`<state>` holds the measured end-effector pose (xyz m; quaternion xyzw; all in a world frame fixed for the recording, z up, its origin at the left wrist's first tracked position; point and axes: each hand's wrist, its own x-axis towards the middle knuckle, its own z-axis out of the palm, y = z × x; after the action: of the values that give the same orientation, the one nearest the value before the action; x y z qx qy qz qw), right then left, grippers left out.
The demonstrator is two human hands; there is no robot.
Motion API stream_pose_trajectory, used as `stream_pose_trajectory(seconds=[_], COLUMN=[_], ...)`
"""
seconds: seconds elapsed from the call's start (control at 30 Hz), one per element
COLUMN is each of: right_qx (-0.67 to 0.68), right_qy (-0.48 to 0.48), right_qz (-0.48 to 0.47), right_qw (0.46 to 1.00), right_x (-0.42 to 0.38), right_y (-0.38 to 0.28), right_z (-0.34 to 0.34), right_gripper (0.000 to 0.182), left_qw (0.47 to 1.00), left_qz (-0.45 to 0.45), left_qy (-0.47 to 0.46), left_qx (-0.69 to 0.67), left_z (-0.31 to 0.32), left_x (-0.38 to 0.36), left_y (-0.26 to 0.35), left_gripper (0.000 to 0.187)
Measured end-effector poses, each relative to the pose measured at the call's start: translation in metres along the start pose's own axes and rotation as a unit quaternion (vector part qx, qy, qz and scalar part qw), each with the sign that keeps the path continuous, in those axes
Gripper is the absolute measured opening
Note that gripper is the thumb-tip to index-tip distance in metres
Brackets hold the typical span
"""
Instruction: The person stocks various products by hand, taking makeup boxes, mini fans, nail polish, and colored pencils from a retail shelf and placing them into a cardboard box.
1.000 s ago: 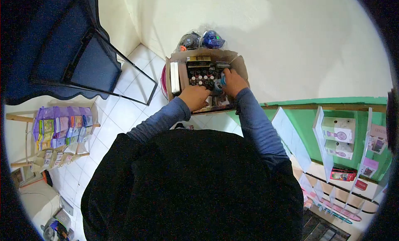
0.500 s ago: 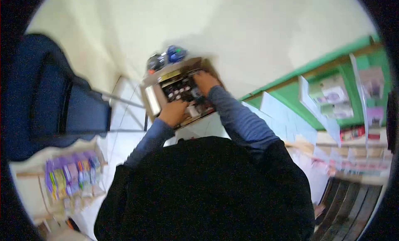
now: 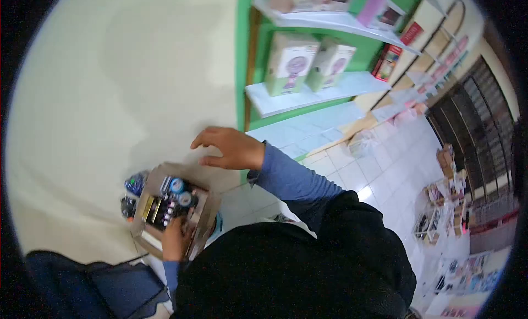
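Observation:
A cardboard box at the lower left holds small dark bottles with pale caps, round blue-and-silver items and a yellow-and-black pack. My left hand reaches into the box's near side; its fingertips are hidden among the things there, so its grip cannot be made out. Above and to the right of the box, my right hand is raised in front of the wall, fingers apart and curved, holding nothing.
Green shelving with white boxes stands at the upper right. Wrapped blue and dark items lie beside the box. A dark blue chair is at the lower left. Crates stand on the tiled floor at right.
The view has swung right, bringing the shelves closer. My right hand has come out of the box and opened. My left hand is still at the box.

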<state>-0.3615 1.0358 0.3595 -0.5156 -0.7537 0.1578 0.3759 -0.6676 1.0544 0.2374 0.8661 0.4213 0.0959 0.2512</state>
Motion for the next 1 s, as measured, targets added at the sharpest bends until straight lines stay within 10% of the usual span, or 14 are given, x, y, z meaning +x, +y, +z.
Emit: stream_pose_trajectory(seconds=[0.5,0.83,1.0], right_qx=[-0.169,-0.344,-0.300], right_qy=[0.488,0.597,0.580], right_qz=[0.189,0.281,0.299], right_qw=[0.835,0.668,0.696], right_x=[-0.211,-0.280,-0.273], right_y=[0.108,0.232,0.253], right_z=[-0.292,-0.426,-0.431], right_gripper=[0.032,0.123,0.125], left_qw=[0.970,0.966,0.961], left_qz=[0.027,0.090,0.086], left_qy=[0.240,0.244,0.261], left_qx=[0.028,0.006,0.027], left_z=[-0.005,0.050,0.063], left_x=[0.020,0.046,0.045], left_y=[0.104,0.230,0.247], left_gripper=[0.034,0.036,0.038])
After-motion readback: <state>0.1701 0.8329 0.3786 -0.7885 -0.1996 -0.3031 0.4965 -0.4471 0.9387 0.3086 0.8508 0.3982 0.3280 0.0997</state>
